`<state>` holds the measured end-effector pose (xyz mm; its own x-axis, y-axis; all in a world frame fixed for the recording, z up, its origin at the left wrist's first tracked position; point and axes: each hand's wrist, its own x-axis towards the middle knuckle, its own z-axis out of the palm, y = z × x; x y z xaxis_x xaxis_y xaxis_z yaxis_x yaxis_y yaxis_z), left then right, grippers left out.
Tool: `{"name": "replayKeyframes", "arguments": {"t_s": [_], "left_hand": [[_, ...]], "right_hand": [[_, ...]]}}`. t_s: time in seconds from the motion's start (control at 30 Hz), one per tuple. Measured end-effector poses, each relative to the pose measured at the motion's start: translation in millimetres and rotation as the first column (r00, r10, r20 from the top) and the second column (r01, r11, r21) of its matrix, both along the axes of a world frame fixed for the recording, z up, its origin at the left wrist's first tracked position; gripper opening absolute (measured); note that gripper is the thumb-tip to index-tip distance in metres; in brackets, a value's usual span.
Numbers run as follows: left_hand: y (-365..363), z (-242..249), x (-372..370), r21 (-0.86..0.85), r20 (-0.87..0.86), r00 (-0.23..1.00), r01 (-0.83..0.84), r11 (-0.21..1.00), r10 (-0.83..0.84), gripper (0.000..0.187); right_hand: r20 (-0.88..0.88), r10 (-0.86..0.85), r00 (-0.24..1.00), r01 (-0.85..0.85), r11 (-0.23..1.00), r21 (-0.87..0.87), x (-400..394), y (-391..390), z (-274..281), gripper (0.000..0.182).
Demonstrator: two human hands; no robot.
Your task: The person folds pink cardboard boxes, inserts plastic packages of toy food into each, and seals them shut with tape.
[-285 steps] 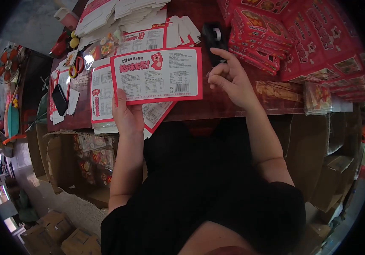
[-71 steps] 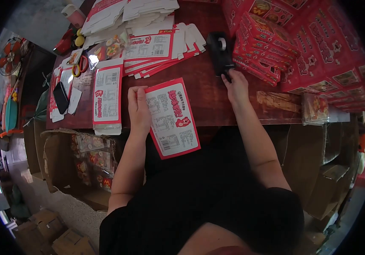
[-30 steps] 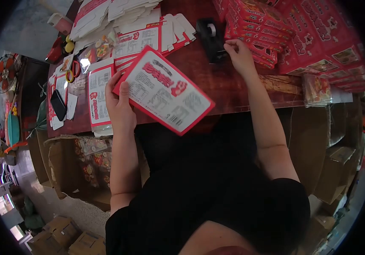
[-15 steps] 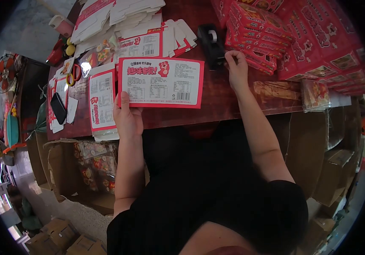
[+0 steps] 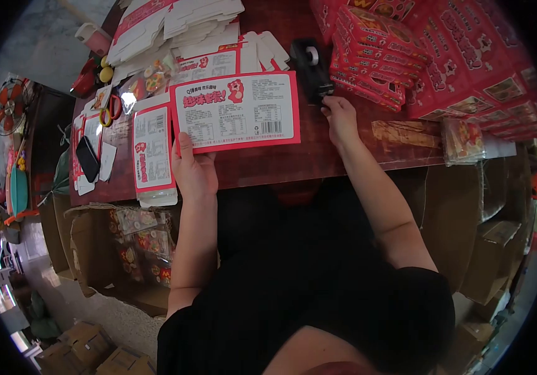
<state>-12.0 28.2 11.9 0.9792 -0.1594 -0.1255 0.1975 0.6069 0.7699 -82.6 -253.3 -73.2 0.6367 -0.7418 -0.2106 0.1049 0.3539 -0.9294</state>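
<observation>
My left hand (image 5: 194, 167) grips the lower left corner of a red and white printed box (image 5: 237, 112), thumb on its face. The box is tilted slightly, its right end near a black tape dispenser (image 5: 311, 70). At the front end of the dispenser is my right hand (image 5: 341, 120), its thumb and fingertips pinched together. Whatever lies between those fingertips is too small to make out. A second printed box (image 5: 152, 147) lies on the table left of the held one.
Flat white cartons (image 5: 199, 25) are piled at the back left. Red packed boxes (image 5: 378, 50) are stacked at the right. Scissors (image 5: 111, 111) and a phone (image 5: 87, 159) lie at the left. An open cardboard box (image 5: 93, 250) with packets stands below the table edge.
The held box has moved up slightly and tilted, its right end now nearer the dispenser. My right hand has moved down and a little left, at the dispenser's front end.
</observation>
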Motion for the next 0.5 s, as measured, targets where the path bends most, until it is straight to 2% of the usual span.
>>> {"name": "replayKeyframes", "arguments": {"t_s": [0.1, 0.2, 0.3, 0.4, 0.5], "left_hand": [[1, 0, -1, -0.024, 0.004, 1.0, -0.004, 1.0, 0.005, 0.036], [3, 1, -1, -0.019, 0.006, 1.0, 0.004, 1.0, -0.003, 0.036], [4, 2, -2, -0.006, 0.011, 1.0, 0.005, 1.0, -0.005, 0.036], [3, 4, -3, 0.0, 0.027, 1.0, 0.008, 1.0, -0.008, 0.037], [2, 5, -3, -0.005, 0.038, 0.999, 0.021, 1.0, -0.021, 0.038]], "right_hand": [[0.078, 0.06, 0.995, -0.066, 0.994, 0.09, -11, 20, 28, 0.013], [0.102, 0.376, 0.921, -0.351, 0.915, -0.2, -26, 33, 62, 0.016], [0.088, 0.527, 0.845, -0.443, 0.784, -0.436, -30, 36, 102, 0.031], [0.038, 0.572, 0.819, -0.482, 0.722, -0.497, -27, 37, 119, 0.048], [-0.066, 0.569, 0.82, -0.489, 0.637, -0.596, -23, 36, 121, 0.057]]}}
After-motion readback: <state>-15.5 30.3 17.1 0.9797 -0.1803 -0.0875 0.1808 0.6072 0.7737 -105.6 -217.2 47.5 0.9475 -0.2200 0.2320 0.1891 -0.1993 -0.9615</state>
